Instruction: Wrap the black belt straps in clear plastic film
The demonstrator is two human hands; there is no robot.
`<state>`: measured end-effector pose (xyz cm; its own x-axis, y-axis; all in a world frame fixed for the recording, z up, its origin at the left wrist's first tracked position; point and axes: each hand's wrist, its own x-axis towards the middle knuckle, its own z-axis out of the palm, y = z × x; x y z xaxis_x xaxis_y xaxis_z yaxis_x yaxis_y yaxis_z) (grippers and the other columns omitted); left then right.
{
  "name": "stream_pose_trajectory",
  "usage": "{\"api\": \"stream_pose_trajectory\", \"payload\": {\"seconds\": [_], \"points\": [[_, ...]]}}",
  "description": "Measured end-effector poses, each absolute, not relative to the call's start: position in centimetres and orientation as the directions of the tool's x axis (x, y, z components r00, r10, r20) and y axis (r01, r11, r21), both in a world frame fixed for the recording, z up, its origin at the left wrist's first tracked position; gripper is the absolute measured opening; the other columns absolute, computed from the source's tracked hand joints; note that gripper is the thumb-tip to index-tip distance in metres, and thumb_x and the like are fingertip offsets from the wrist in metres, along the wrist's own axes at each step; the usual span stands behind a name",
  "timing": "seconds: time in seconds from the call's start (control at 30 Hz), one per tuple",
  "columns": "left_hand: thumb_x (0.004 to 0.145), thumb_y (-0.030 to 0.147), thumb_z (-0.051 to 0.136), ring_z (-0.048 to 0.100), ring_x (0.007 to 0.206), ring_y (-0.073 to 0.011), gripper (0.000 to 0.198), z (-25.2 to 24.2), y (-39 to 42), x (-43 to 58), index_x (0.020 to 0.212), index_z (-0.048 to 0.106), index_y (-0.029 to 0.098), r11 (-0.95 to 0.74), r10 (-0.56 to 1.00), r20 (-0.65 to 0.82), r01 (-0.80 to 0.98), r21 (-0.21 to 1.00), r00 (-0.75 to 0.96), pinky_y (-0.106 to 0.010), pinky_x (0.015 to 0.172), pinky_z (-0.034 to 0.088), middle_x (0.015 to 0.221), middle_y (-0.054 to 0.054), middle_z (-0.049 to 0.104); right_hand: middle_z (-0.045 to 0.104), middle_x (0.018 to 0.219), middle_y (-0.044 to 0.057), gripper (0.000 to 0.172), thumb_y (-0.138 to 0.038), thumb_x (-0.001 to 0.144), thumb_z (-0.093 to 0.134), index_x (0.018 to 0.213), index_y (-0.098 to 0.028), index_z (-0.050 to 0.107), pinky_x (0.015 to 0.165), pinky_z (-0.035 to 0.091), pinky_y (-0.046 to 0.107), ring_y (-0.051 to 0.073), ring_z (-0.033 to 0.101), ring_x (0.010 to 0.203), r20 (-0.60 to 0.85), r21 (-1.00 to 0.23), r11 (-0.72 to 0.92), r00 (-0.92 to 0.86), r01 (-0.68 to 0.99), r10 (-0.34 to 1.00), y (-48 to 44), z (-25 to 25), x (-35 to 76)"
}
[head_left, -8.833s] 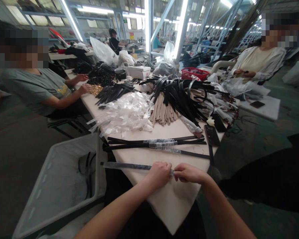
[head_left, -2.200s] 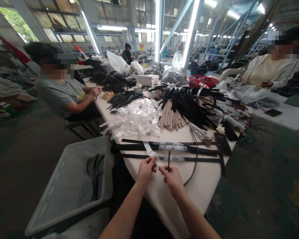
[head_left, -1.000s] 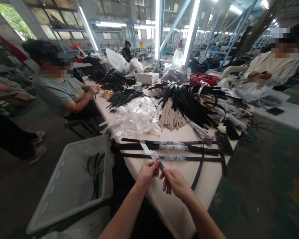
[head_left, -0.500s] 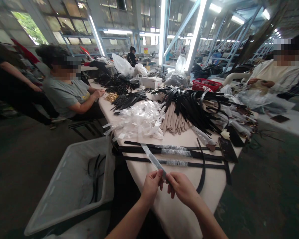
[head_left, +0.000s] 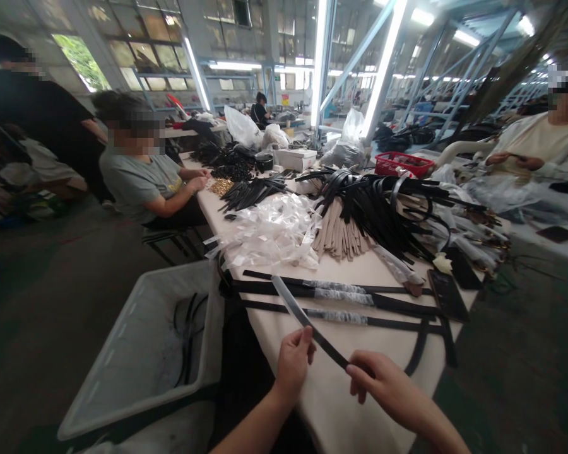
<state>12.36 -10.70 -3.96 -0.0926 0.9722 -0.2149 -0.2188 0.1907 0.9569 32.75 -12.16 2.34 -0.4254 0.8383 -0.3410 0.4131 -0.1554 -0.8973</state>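
Factory floor, long cream-topped work table [head_left: 331, 403] running away from the wearer. Grey plastic bin [head_left: 123, 353] at its left edge, black straps [head_left: 187, 340] inside. Seated co-worker in a grey T-shirt [head_left: 139, 186] along the table's left side; red basket [head_left: 404, 164] toward the far end. Mid-table: heap of clear film pieces [head_left: 269, 233], tan strips [head_left: 336, 233], bundle of black straps [head_left: 383, 211]. Nearer, film-wrapped black straps [head_left: 341, 296] lie flat. A loose black strap [head_left: 307, 321] is held up at a tilt, upper half film-covered, its tip reaching over those. Right hand [head_left: 381, 378]: fingers closed, pinching the strap's lower end. Left hand [head_left: 293, 372]: fingers curled up against the strap's side; whether they grip, cannot tell.
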Motion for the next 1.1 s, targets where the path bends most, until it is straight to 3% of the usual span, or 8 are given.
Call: {"api": "stream_pose_trajectory", "payload": {"seconds": [0.1, 0.27, 0.43, 0.57, 0.77, 0.9, 0.97, 1.1], "points": [[0.081, 0.067, 0.063, 0.039, 0.045, -0.0098, 0.055, -3.9, -10.6, 12.1, 0.056, 0.056, 0.018, 0.220, 0.954, -0.257, -0.223, 0.950, -0.156, -0.025, 0.046, 0.026, 0.050, 0.001, 0.049, 0.072, 0.068, 0.005, 0.036, -0.046, 0.097, 0.048, 0.081, -0.017, 0.063, 0.054, 0.048, 0.026, 0.018, 0.067, 0.056, -0.405, -0.886, -0.231, -0.430, 0.401, 0.807, -12.7, 1.6, 34.1], [0.082, 0.068, 0.060, 0.039, 0.042, -0.0107, 0.058, -4.6, -12.2, 14.4, 0.055, 0.061, 0.017, 0.308, 0.949, -0.294, -0.128, 0.943, 0.116, -0.027, 0.046, 0.026, 0.046, -0.001, 0.048, 0.072, 0.072, 0.006, 0.039, -0.050, 0.096, 0.047, 0.085, -0.017, 0.065, 0.054, 0.049, 0.027, 0.019, 0.067, 0.056, -0.369, -0.914, -0.229, -0.451, 0.336, 0.812, -12.5, 1.3, 33.8], [0.083, 0.067, 0.060, 0.041, 0.047, -0.0101, 0.056, -4.0, -10.9, 13.5, 0.058, 0.058, 0.017, 0.233, 0.967, -0.247, -0.168, 0.958, -0.068, -0.025, 0.048, 0.028, 0.051, 0.000, 0.049, 0.072, 0.070, 0.007, 0.034, -0.046, 0.095, 0.052, 0.081, -0.017, 0.065, 0.055, 0.049, 0.025, 0.018, 0.066, 0.058, -0.446, -0.868, -0.244, -0.466, 0.432, 0.764, -12.2, 2.3, 36.5], [0.084, 0.070, 0.056, 0.038, 0.043, -0.0096, 0.060, -4.5, -11.1, 14.8, 0.060, 0.060, 0.015, 0.283, 0.959, -0.278, -0.108, 0.953, 0.062, -0.025, 0.046, 0.026, 0.048, 0.001, 0.047, 0.064, 0.059, 0.002, 0.040, -0.050, 0.095, 0.048, 0.084, -0.015, 0.063, 0.044, 0.042, 0.022, 0.013, 0.055, 0.045, -0.452, -0.879, -0.284, -0.475, 0.384, 0.755, -11.5, 1.2, 35.5], [0.090, 0.068, 0.045, 0.049, 0.051, -0.0153, 0.059, -3.1, -14.6, 15.3, 0.063, 0.058, 0.018, 0.115, 0.955, -0.178, 0.257, 0.960, 0.238, -0.028, 0.052, 0.038, 0.054, -0.002, 0.052, 0.058, 0.057, -0.001, 0.044, -0.053, 0.096, 0.047, 0.087, -0.014, 0.064, 0.045, 0.035, 0.020, 0.010, 0.048, 0.047, -0.434, -0.891, -0.268, -0.514, 0.367, 0.740, -11.4, -0.7, 36.6], [0.083, 0.048, 0.068, 0.057, 0.106, -0.0303, 0.036, 0.4, -12.6, 12.4, 0.103, 0.063, 0.019, -0.497, 0.860, 0.259, 0.605, 0.623, 0.440, -0.045, 0.093, 0.045, 0.110, -0.014, 0.064, 0.049, 0.054, -0.004, 0.044, -0.054, 0.096, 0.049, 0.086, -0.013, 0.064, 0.047, 0.029, 0.020, 0.008, 0.040, 0.048, -0.463, -0.874, -0.285, -0.497, 0.393, 0.734, -11.9, -1.6, 40.2], [0.084, 0.040, 0.069, 0.051, 0.118, -0.0330, 0.039, 1.2, -10.0, 12.3, 0.116, 0.059, 0.020, -0.601, 0.797, 0.238, 0.691, 0.402, 0.555, -0.050, 0.103, 0.038, 0.123, -0.016, 0.059, 0.048, 0.054, -0.004, 0.044, -0.054, 0.095, 0.051, 0.086, -0.013, 0.064, 0.048, 0.029, 0.020, 0.009, 0.040, 0.049, -0.453, -0.882, -0.293, -0.496, 0.369, 0.740, -11.7, -1.8, 40.9], [0.090, 0.039, 0.061, 0.058, 0.097, -0.0278, 0.022, 0.8, -5.6, 14.9, 0.098, 0.060, 0.018, -0.673, 0.730, 0.007, 0.716, 0.185, 0.684, -0.042, 0.090, 0.044, 0.102, -0.011, 0.061, 0.047, 0.051, -0.005, 0.046, -0.057, 0.092, 0.053, 0.084, -0.014, 0.064, 0.047, 0.027, 0.021, 0.009, 0.039, 0.046, -0.443, -0.885, -0.293, -0.462, 0.361, 0.769, -10.6, -2.2, 40.5]]}}
